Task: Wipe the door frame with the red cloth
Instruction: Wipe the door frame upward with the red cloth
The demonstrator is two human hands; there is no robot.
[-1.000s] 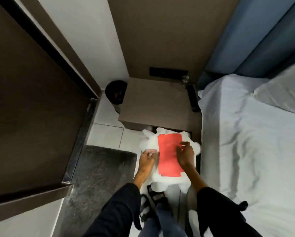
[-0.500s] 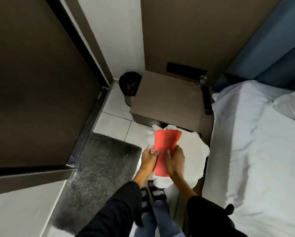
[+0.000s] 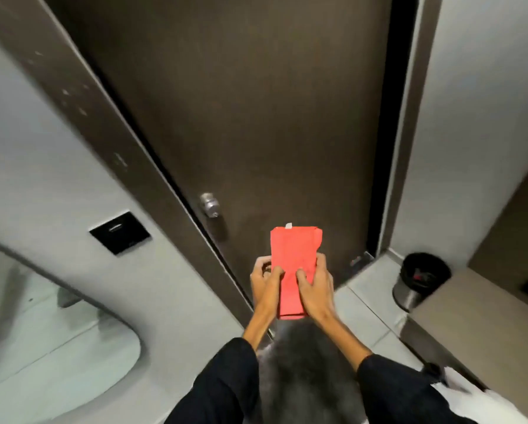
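Now I'm gripping the folded red cloth [image 3: 293, 270] in both hands, left hand [image 3: 264, 284] and right hand [image 3: 316, 287] clamping its sides, holding it up before the dark door [image 3: 256, 117], between the door frame [image 3: 110, 123] uprights.

Left door frame [image 3: 82, 96] stands unobstructed above the hands; the knob [image 3: 209, 205] juts just beside it; right frame [image 3: 409, 117] clear down to the bin [image 3: 421, 280].

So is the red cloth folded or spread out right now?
Folded: the red cloth is a narrow flat rectangle with layered edges, held between the left hand and right hand.
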